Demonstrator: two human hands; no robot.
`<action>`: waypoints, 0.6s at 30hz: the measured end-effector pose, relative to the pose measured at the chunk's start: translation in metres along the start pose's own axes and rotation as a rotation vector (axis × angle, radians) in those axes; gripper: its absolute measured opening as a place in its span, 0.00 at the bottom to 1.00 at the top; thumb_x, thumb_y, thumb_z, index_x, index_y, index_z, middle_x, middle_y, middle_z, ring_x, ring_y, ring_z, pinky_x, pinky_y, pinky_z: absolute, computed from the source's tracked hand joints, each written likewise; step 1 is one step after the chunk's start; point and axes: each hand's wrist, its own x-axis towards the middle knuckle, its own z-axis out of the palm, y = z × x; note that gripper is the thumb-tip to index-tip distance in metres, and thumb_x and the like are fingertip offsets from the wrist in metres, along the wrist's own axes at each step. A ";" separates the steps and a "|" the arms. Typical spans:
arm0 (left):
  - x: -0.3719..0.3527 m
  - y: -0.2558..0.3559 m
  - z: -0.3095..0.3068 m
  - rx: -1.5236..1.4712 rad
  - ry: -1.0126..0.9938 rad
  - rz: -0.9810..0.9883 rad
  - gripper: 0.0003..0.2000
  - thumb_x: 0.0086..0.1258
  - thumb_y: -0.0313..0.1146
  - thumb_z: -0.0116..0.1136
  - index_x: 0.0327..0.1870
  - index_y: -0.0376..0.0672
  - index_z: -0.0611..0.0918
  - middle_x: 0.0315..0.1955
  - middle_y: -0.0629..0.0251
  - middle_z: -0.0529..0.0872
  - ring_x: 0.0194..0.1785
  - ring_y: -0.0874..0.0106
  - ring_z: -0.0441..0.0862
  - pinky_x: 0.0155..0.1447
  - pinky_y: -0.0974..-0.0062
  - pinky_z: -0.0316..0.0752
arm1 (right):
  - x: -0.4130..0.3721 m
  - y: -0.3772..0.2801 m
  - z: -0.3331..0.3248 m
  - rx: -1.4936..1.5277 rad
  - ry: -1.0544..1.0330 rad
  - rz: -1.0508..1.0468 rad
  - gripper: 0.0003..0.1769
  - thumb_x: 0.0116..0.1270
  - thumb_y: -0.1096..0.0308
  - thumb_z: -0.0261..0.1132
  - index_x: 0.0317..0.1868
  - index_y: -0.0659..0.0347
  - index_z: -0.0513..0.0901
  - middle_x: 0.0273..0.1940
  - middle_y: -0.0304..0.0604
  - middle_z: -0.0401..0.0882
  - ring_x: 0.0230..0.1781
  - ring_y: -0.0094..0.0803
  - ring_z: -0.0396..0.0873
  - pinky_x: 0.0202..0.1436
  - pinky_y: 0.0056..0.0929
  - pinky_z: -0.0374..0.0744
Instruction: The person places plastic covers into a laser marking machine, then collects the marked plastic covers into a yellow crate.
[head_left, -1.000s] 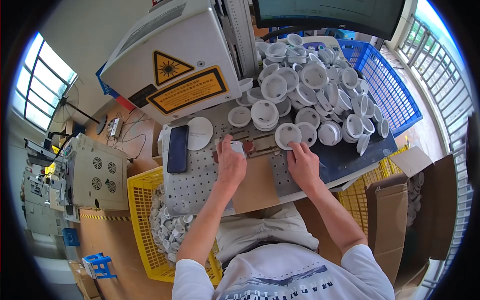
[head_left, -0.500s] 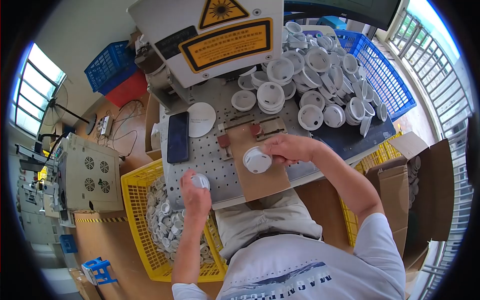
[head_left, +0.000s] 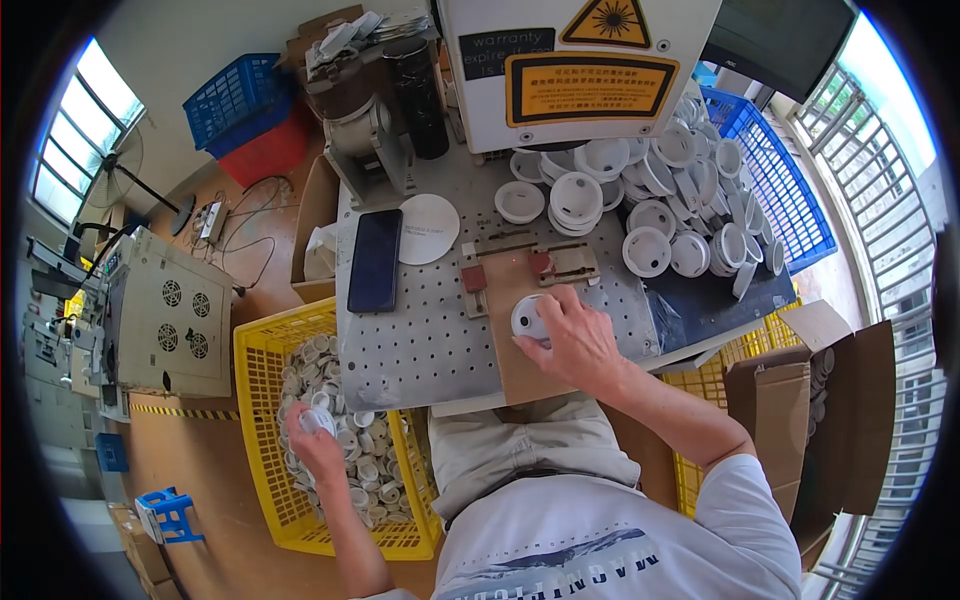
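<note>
Over the yellow crate point(head_left: 252, 440) of small white round parts, my left hand point(head_left: 312, 440) holds a white round part point(head_left: 319, 421). My right hand point(head_left: 578, 335) grips a white lid-like part point(head_left: 527, 318) with a dark hole, above a brown cardboard strip point(head_left: 520, 376) on the perforated metal table point(head_left: 420, 355). Beyond that strip lie metal bars with red blocks point(head_left: 541, 264). Stacked white parts point(head_left: 576, 200) stand near a large heap of similar parts point(head_left: 700, 180).
A phone point(head_left: 375, 262) and a white disc point(head_left: 429, 229) lie on the table's left side. A machine head with warning labels point(head_left: 590, 88) overhangs the back. Cardboard box point(head_left: 770, 400) at right; blue crate point(head_left: 800, 190) behind the heap; grey cabinet point(head_left: 175, 320) at left.
My left hand has moved left and down, from the table edge to over the yellow crate, still with a white part. My right hand now covers more of its part. The view has shifted.
</note>
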 end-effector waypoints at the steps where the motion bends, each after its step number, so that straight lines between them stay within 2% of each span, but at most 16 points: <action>1: -0.009 -0.017 -0.005 0.012 0.011 -0.066 0.19 0.49 0.14 0.43 0.45 0.27 0.75 0.43 0.45 0.78 0.51 0.44 0.75 0.60 0.56 0.69 | 0.000 0.002 0.006 0.059 0.051 -0.133 0.23 0.60 0.57 0.72 0.46 0.64 0.75 0.53 0.54 0.74 0.40 0.53 0.82 0.39 0.46 0.81; 2: -0.017 -0.031 -0.008 0.024 0.024 -0.131 0.19 0.50 0.14 0.42 0.46 0.28 0.75 0.42 0.45 0.78 0.50 0.44 0.75 0.59 0.56 0.69 | 0.001 0.003 0.009 0.117 0.105 -0.265 0.21 0.59 0.59 0.71 0.45 0.63 0.75 0.57 0.54 0.74 0.45 0.53 0.80 0.45 0.48 0.80; 3: -0.029 -0.044 -0.011 0.031 0.026 -0.128 0.19 0.50 0.14 0.42 0.46 0.28 0.75 0.42 0.45 0.78 0.50 0.44 0.75 0.59 0.56 0.69 | 0.003 0.003 0.007 0.124 0.107 -0.267 0.21 0.59 0.59 0.71 0.45 0.63 0.75 0.57 0.54 0.74 0.45 0.53 0.80 0.45 0.48 0.80; 5: -0.045 -0.056 -0.017 0.140 -0.023 -0.100 0.17 0.51 0.14 0.43 0.44 0.29 0.76 0.40 0.45 0.79 0.49 0.45 0.76 0.58 0.58 0.69 | 0.010 0.003 -0.001 0.091 0.069 -0.356 0.17 0.59 0.66 0.70 0.44 0.63 0.75 0.60 0.55 0.73 0.52 0.53 0.76 0.50 0.47 0.79; 6: -0.053 -0.052 -0.017 0.133 -0.023 -0.189 0.15 0.52 0.14 0.44 0.42 0.29 0.76 0.40 0.46 0.80 0.48 0.45 0.76 0.57 0.59 0.70 | 0.014 0.004 -0.002 0.096 0.066 -0.358 0.17 0.59 0.66 0.70 0.44 0.63 0.75 0.60 0.55 0.73 0.52 0.53 0.76 0.50 0.47 0.79; 8: -0.064 -0.055 -0.015 0.121 -0.033 -0.220 0.15 0.52 0.14 0.44 0.41 0.29 0.76 0.40 0.46 0.80 0.48 0.45 0.76 0.57 0.59 0.70 | 0.023 0.005 -0.005 0.115 -0.005 -0.322 0.15 0.59 0.68 0.68 0.44 0.63 0.75 0.61 0.56 0.72 0.54 0.54 0.75 0.55 0.46 0.77; 12: -0.069 -0.039 -0.006 0.086 -0.053 -0.209 0.15 0.51 0.14 0.44 0.41 0.29 0.76 0.40 0.46 0.80 0.48 0.46 0.76 0.58 0.61 0.70 | 0.036 0.009 0.000 0.109 -0.036 -0.344 0.15 0.60 0.68 0.68 0.44 0.63 0.75 0.63 0.56 0.71 0.55 0.55 0.75 0.56 0.46 0.77; 14: -0.069 -0.038 0.001 0.057 -0.058 -0.231 0.15 0.51 0.14 0.43 0.41 0.29 0.76 0.40 0.46 0.80 0.48 0.46 0.77 0.58 0.61 0.70 | 0.040 0.011 0.005 0.042 0.057 -0.400 0.19 0.58 0.68 0.71 0.48 0.63 0.76 0.58 0.57 0.71 0.52 0.53 0.76 0.51 0.45 0.80; 18: -0.064 -0.028 0.007 0.031 -0.084 -0.268 0.15 0.51 0.14 0.43 0.41 0.28 0.76 0.40 0.47 0.80 0.48 0.47 0.77 0.58 0.62 0.70 | 0.044 0.008 0.010 0.107 0.105 -0.338 0.17 0.60 0.67 0.70 0.47 0.63 0.76 0.57 0.57 0.72 0.53 0.53 0.77 0.50 0.45 0.80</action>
